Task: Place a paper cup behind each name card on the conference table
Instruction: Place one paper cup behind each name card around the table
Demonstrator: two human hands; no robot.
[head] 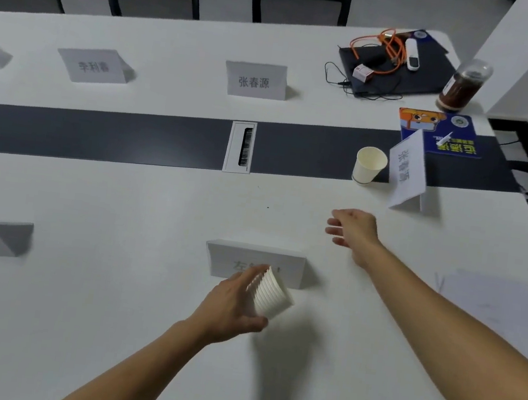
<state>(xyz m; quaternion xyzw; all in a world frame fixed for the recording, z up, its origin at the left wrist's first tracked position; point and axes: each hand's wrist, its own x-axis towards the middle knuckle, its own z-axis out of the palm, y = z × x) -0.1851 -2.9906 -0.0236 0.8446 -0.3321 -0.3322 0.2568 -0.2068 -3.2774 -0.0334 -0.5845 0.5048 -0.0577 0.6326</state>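
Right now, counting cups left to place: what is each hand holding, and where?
Left hand grips the cup stack around its side; right hand holds nothing.

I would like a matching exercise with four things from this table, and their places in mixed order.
Things:
1. single paper cup
2. stack of paper cups
3. orange cable
4. jar

Places:
A. in the left hand
B. on the dark laptop
C. beside the tilted name card
D. near the table's right edge, by the pillar

Pairs: 1-C, 2-A, 3-B, 4-D
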